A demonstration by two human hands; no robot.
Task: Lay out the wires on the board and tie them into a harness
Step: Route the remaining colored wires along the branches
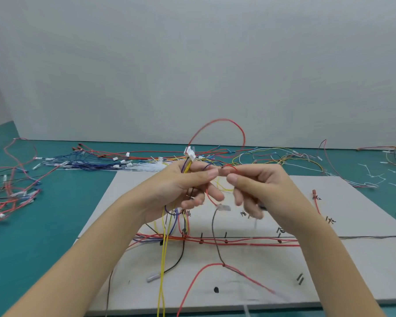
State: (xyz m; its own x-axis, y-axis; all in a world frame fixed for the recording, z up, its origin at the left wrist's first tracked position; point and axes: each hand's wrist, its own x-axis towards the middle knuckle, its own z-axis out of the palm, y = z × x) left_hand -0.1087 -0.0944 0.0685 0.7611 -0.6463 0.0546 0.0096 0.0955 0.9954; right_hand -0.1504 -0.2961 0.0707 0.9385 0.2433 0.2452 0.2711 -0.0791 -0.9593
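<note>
Wire-harness assembly workstation in a workshop or factory. Indicators: teal work mat (32, 236), grey layout board (352, 271) marked with routing lines and handwritten labels, loose terminated wire bundles (12, 193), white cable ties (373, 175), plain partition wall (192, 65).

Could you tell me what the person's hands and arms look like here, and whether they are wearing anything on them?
Both the left hand and the right hand are bare: no gloves show. The forearms are bare too, with no sleeves, watch or wristband in view up to the picture's lower edge. A faint thin band may sit on a left finger, but it is too blurred to tell.
</note>
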